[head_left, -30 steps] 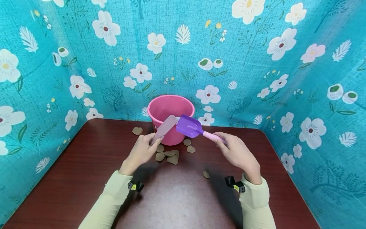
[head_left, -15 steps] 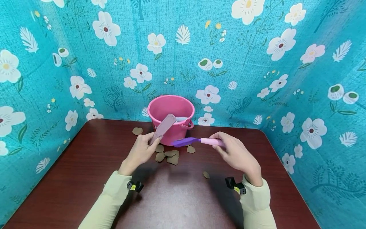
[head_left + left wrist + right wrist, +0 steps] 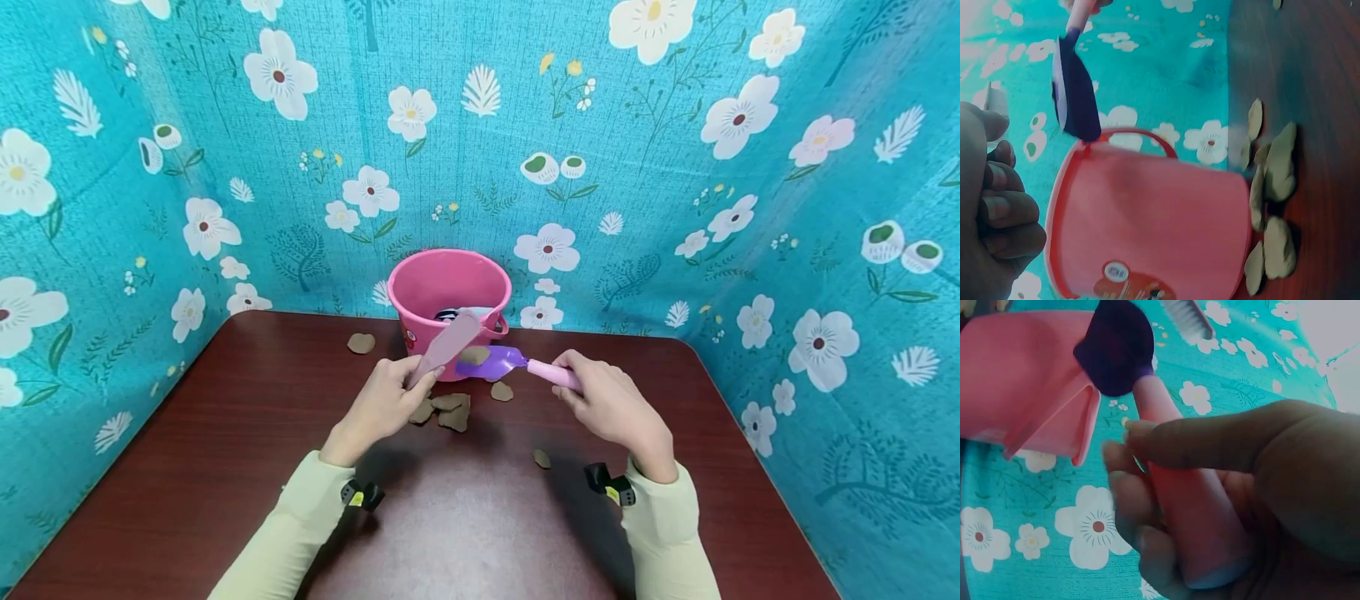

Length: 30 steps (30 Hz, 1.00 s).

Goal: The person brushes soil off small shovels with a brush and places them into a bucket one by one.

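My left hand grips a pink brush, its flat back turned up; white bristles show underneath in the right wrist view. In my right hand is a small purple shovel, held by its pink handle. A flat brown piece lies on the shovel's purple blade, just in front of the pink bucket. The brush's head end overlaps the blade's left side in the head view. Fingers of the left hand are curled round the brush handle, mostly hidden in the left wrist view.
Several brown pieces lie on the dark table before the bucket. One more piece is left of it, another nearer the right forearm. Something black-and-white striped shows inside the bucket. Flowered blue cloth encloses the back and sides.
The shovel dipped from the bucket's rim, turned edge-on, and now faces up with a brown piece on its blade. The left hand has shifted slightly right with the brush.
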Tool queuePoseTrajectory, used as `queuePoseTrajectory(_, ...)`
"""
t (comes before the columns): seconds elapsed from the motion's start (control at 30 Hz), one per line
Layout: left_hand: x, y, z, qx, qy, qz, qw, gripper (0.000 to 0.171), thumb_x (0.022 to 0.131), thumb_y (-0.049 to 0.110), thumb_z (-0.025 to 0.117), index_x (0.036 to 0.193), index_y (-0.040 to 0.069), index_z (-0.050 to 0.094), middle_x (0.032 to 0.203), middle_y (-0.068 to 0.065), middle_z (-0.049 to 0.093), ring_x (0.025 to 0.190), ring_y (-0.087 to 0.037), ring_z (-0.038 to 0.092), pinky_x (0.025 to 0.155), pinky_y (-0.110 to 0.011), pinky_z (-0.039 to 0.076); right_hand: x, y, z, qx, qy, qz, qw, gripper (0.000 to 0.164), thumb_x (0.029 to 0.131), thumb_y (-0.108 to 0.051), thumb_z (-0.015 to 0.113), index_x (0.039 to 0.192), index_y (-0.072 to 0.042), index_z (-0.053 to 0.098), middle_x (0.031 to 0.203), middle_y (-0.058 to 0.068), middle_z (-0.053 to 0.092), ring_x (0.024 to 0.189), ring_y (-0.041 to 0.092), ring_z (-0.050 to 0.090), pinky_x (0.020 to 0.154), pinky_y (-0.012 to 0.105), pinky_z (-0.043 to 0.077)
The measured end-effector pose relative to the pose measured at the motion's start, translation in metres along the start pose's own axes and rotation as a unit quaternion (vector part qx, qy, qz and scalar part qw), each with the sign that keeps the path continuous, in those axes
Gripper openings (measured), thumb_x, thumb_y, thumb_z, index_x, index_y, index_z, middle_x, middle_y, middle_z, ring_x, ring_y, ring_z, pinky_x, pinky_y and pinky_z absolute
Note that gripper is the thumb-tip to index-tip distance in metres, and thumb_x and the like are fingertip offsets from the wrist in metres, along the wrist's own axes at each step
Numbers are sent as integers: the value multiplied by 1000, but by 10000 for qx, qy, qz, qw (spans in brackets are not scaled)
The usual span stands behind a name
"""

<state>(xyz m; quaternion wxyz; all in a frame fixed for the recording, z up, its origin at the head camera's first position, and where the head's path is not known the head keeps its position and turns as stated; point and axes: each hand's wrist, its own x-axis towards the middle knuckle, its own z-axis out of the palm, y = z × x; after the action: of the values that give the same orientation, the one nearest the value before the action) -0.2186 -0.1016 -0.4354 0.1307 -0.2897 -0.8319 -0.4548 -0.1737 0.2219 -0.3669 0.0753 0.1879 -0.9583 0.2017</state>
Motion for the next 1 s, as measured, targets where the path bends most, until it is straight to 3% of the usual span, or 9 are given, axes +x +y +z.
queuePoseTrajectory(0.2, -2, 6, 10, -15, -263, 149, 9995, 23, 100, 22, 67, 79, 14, 60, 58, 10, 43, 50, -2, 37, 45, -22, 32, 4, -4, 4, -20, 2, 185, 9998, 27, 91, -29, 77, 108, -12, 65, 73, -4, 56, 66, 14, 51, 62, 32, 43)
queuePoseTrajectory(0.43, -3, 9, 15, -48, -270, 155, 9995, 22, 98, 18, 69, 79, 14, 60, 58, 10, 44, 49, -3, 38, 45, -22, 33, 5, -3, 6, -83, -277, 345, 9990, 24, 93, -25, 75, 106, -8, 66, 72, -2, 56, 64, 15, 50, 60, 32, 42)
queuePoseTrajectory(0.7, -6, 14, 28, 24, -675, 133, 9976, 18, 99, 22, 69, 84, 13, 64, 61, 10, 46, 53, -2, 40, 48, -21, 36, 5, -4, 5, 105, -507, 320, 9981, 27, 92, -25, 77, 108, -8, 63, 76, -2, 59, 65, 14, 52, 60, 31, 45)
queuePoseTrajectory(0.8, -6, 12, 32, 145, -830, 9, 9964, 19, 99, 24, 68, 85, 11, 65, 61, 9, 46, 52, -2, 38, 47, -20, 34, 3, -3, 3, 75, -438, 210, 9988, 27, 91, -25, 77, 108, -9, 64, 76, -2, 59, 65, 15, 52, 60, 31, 44)
queuePoseTrajectory(1.0, -3, 1, 32, 275, -1142, -583, 9914, 26, 101, 30, 65, 80, 16, 60, 60, 8, 42, 52, -2, 35, 48, -21, 31, 1, 1, -3, -127, -304, 277, 9991, 27, 89, -24, 79, 109, -10, 66, 77, -2, 60, 66, 15, 52, 61, 32, 44)
